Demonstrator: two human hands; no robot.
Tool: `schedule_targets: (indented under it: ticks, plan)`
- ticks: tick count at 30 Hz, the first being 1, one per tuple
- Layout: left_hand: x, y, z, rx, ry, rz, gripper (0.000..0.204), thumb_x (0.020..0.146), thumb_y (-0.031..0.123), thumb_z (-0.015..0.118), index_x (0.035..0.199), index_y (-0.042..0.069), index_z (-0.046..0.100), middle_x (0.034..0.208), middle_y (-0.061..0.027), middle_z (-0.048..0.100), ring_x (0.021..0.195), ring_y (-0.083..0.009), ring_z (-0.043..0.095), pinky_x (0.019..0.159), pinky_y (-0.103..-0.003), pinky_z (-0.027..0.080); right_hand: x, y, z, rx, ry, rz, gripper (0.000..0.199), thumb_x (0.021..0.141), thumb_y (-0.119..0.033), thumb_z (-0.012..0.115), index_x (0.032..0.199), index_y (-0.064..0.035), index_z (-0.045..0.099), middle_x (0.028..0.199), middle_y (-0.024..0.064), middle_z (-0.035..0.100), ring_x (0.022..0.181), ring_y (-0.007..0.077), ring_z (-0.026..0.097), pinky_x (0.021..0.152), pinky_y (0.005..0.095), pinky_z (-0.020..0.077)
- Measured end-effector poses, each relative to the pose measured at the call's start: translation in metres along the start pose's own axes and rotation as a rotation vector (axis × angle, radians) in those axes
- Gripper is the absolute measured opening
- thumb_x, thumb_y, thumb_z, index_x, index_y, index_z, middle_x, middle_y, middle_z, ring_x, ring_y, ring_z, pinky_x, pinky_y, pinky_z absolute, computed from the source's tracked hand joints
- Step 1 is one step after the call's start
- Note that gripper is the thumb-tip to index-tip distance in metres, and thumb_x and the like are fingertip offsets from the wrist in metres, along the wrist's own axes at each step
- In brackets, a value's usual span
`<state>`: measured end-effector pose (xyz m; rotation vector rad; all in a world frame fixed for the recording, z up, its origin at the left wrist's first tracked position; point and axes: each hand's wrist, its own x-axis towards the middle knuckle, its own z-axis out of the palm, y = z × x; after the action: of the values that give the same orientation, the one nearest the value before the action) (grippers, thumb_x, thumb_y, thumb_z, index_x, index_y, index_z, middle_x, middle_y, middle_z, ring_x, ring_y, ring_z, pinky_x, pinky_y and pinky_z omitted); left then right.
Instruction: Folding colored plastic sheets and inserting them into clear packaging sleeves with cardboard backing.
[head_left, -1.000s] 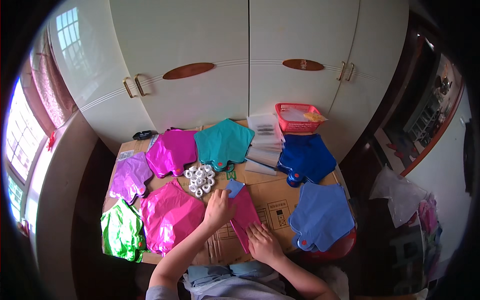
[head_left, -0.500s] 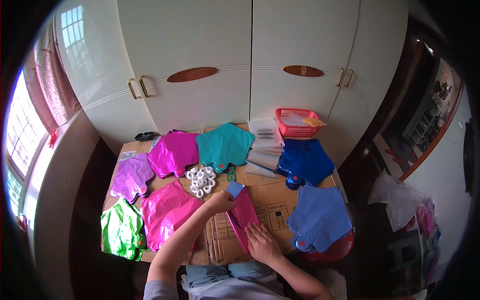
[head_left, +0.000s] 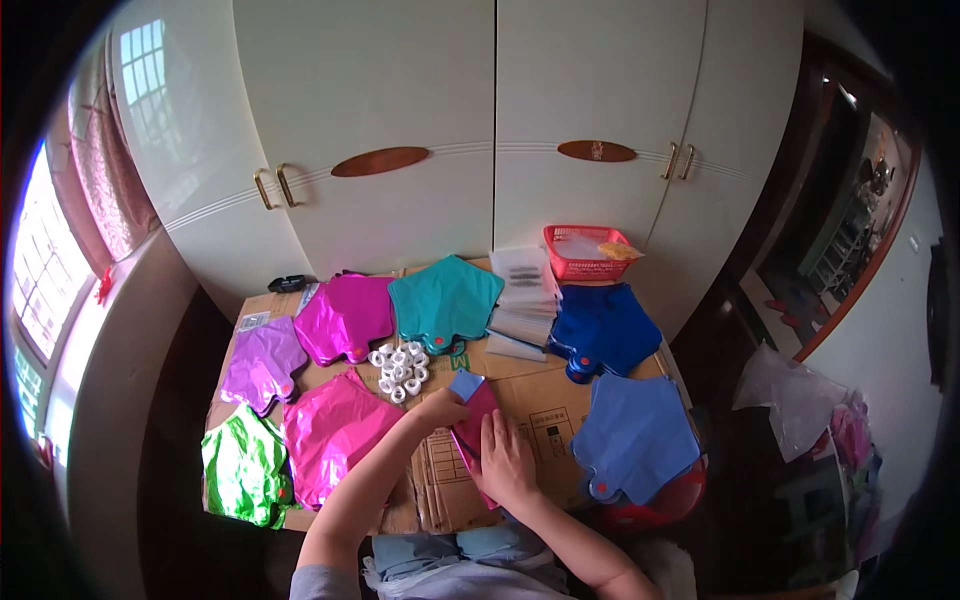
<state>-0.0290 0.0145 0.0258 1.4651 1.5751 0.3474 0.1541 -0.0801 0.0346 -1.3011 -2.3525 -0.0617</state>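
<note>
A magenta foil balloon (head_left: 481, 402), folded into a narrow flat strip, lies on the cardboard in front of me. Its far end shows a pale blue piece (head_left: 465, 383). My left hand (head_left: 440, 408) is closed on the strip's left edge near that end. Flat on the strip's near half, my right hand (head_left: 507, 465) has its fingers stretched out and covers part of it. Just beyond my left hand sits a pile of small white rings (head_left: 400, 372). A flat pink foil balloon (head_left: 335, 440) lies beside my left forearm.
Around the cardboard (head_left: 440, 490) lie flat foil balloons: green (head_left: 243, 468), purple (head_left: 262, 362), magenta (head_left: 345, 315), teal (head_left: 447, 300), dark blue (head_left: 607, 325) and light blue (head_left: 637, 437). Clear bags (head_left: 522, 300) are fanned out near a red basket (head_left: 590, 256). Cabinet doors (head_left: 370, 80) stand behind.
My right hand has slid up along the folded foil balloon, away from me. My left hand keeps its hold near the far end. The view has shifted slightly.
</note>
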Motion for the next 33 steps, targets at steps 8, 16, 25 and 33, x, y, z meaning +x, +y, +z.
schedule_targets:
  ticks: [8, 16, 25, 33]
  plan:
    - [0.006, -0.002, -0.001, 0.033, -0.050, 0.015, 0.024, 0.072, 0.020, 0.068, 0.081, -0.002, 0.069, 0.070, -0.0085, 0.067, 0.063, -0.0160, 0.063, 0.059, -0.029, 0.050, -0.010, 0.005, 0.026, -0.293, 0.009, 0.019, 0.046, 0.082, -0.010, 0.049, 0.124, 0.0082, 0.051, 0.126, 0.0266, 0.052, 0.110, 0.0359, 0.056, 0.081, 0.0369, 0.0523]
    - [-0.004, 0.008, -0.005, 0.096, -0.072, 0.056, 0.023, 0.071, 0.022, 0.070, 0.076, -0.001, 0.069, 0.068, -0.0082, 0.067, 0.063, -0.0151, 0.063, 0.059, -0.029, 0.050, -0.025, 0.006, 0.029, -0.364, -0.017, 0.010, 0.042, 0.084, -0.010, 0.048, 0.122, 0.0067, 0.054, 0.123, 0.0270, 0.055, 0.113, 0.0398, 0.055, 0.090, 0.0397, 0.0501]
    - [0.001, 0.001, -0.002, 0.270, -0.032, 0.143, 0.025, 0.069, 0.025, 0.071, 0.074, 0.001, 0.069, 0.064, -0.0085, 0.064, 0.060, -0.0160, 0.061, 0.057, -0.031, 0.048, -0.039, 0.019, 0.019, -0.287, -0.100, -0.040, 0.045, 0.086, -0.012, 0.045, 0.126, 0.0082, 0.049, 0.129, 0.0276, 0.050, 0.122, 0.0379, 0.048, 0.106, 0.0424, 0.0365]
    - [-0.004, 0.005, -0.002, 0.228, -0.051, 0.130, 0.025, 0.069, 0.026, 0.071, 0.073, 0.002, 0.068, 0.062, -0.0087, 0.064, 0.058, -0.0170, 0.062, 0.056, -0.032, 0.048, -0.046, 0.040, 0.007, 0.017, -0.233, -0.035, 0.052, 0.088, -0.022, 0.049, 0.131, 0.0075, 0.043, 0.135, 0.0269, 0.044, 0.127, 0.0400, 0.042, 0.109, 0.0489, 0.0276]
